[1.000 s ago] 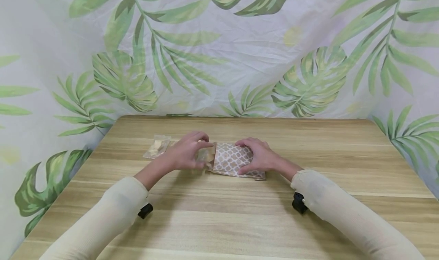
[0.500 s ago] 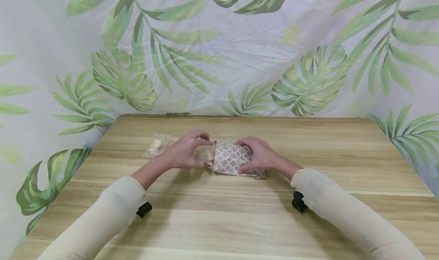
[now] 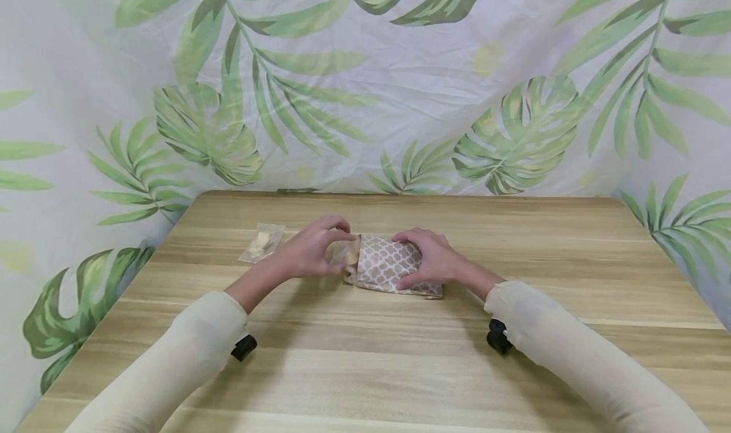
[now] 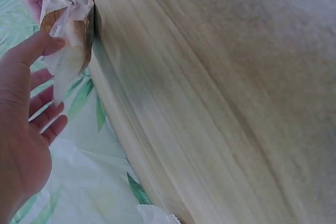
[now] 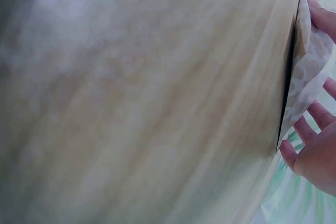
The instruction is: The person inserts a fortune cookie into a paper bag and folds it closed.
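A brown paper bag (image 3: pixel 381 263) with a white lattice print lies on its side on the table, its mouth facing left. My right hand (image 3: pixel 432 258) grips it from the right, thumb on the near edge and fingers on the far edge. At the bag's mouth, my left hand (image 3: pixel 313 249) holds a clear plastic packet (image 3: pixel 340 255) with pale contents, part of it inside the bag. In the left wrist view the thumb presses on this packet (image 4: pixel 67 69), with other fingers behind it. The right wrist view shows the bag (image 5: pixel 310 61) between thumb and fingers.
A second clear packet (image 3: pixel 263 242) with pale yellowish pieces lies on the table left of my left hand. The wood-grain table (image 3: pixel 365 369) ends at a leaf-printed cloth (image 3: pixel 422 90) behind. A black wrist device (image 3: pixel 499 338) hangs under the right sleeve.
The left hand has shifted only slightly at the bag's mouth, and the bag's near left edge has moved a little. The right hand keeps its place on the bag.
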The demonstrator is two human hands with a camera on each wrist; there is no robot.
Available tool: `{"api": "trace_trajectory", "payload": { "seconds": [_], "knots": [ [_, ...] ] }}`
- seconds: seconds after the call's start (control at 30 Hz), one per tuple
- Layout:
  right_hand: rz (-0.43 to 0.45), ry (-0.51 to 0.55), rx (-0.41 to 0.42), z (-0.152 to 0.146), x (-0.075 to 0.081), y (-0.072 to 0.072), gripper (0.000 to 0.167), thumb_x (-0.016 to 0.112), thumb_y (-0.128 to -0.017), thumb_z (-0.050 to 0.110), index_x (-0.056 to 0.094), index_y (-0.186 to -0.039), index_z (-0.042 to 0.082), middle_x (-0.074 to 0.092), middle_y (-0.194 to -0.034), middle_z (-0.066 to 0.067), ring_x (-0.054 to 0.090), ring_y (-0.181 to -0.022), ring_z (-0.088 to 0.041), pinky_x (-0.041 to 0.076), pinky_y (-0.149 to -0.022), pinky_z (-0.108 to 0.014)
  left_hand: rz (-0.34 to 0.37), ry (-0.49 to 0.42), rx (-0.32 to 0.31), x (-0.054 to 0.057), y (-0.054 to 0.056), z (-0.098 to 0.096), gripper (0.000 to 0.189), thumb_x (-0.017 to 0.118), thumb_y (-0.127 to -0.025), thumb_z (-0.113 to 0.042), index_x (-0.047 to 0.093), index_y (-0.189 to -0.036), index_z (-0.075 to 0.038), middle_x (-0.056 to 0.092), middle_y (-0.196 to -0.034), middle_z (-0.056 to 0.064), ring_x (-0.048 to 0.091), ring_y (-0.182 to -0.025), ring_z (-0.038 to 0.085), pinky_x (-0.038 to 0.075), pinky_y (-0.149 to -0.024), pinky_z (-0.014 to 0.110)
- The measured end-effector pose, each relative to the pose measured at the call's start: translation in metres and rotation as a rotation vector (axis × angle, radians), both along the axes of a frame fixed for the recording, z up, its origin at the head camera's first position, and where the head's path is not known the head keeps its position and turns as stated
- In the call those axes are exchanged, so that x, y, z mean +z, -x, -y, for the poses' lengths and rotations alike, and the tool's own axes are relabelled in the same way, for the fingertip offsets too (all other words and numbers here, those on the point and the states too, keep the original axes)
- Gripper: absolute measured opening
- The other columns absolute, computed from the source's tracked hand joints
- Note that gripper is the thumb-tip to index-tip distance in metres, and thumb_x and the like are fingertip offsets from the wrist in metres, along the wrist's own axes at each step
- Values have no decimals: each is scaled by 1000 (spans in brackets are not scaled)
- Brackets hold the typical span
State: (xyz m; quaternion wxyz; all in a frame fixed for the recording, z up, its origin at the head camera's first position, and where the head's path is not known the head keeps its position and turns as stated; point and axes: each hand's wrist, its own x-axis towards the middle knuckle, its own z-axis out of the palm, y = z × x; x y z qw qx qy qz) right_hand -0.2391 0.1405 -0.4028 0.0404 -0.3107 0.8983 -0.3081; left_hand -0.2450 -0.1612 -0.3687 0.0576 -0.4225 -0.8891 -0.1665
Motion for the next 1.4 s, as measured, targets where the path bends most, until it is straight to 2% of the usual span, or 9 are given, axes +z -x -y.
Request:
{"api": "trace_trajectory", "payload": {
  "seconds": [0.23, 0.57, 0.87, 1.0, 1.27, 1.4],
  "knots": [
    [-8, -4, 6, 0, -2, 1, 90, 95, -69, 39, 57, -144, 7, 60, -138, -14, 52, -132, -37, 34, -107, -63, 27, -1, 67, -2, 2, 1, 47, 85, -80, -13, 73, -121, 5, 62, -122, 19, 57, -118, 37, 49, -100, 51],
    [3, -4, -2, 0, -2, 1, 89, 95, -67, 38, 58, -143, 8, 61, -137, -14, 52, -132, -37, 34, -108, -62, 63, -22, 35, -5, 0, -4, 52, 86, -79, -19, 73, -122, 6, 62, -123, 20, 56, -118, 37, 49, -100, 52],
    [10, -8, 4, 1, -1, 1, 91, 95, -69, 39, 56, -144, 7, 59, -140, -14, 51, -133, -36, 33, -108, -62, -10, 42, 2, 4, 0, -3, 48, 84, -75, -19, 75, -116, 5, 64, -117, 18, 58, -112, 35, 51, -96, 49],
    [8, -9, 10, 1, 0, 1, 90, 96, -69, 39, 57, -144, 7, 59, -139, -14, 51, -133, -36, 33, -107, -62, 21, 42, -4, 1, -1, -4, 49, 84, -75, -19, 75, -117, 7, 63, -117, 20, 57, -113, 36, 51, -97, 49],
    [14, -12, 12, 2, 2, 0, 91, 96, -68, 39, 57, -144, 7, 60, -135, -14, 52, -130, -35, 33, -107, -63, 119, -54, 67, -6, 2, -4, 49, 83, -75, -16, 73, -118, 7, 63, -120, 21, 57, -117, 39, 49, -100, 53],
    [13, -13, 11, 1, 2, 0, 91, 96, -68, 39, 56, -144, 7, 60, -134, -14, 53, -129, -35, 33, -107, -63, 131, -58, 58, -8, 2, -3, 49, 83, -76, -16, 74, -119, 6, 62, -120, 20, 56, -117, 39, 48, -100, 54]
  ]
}}
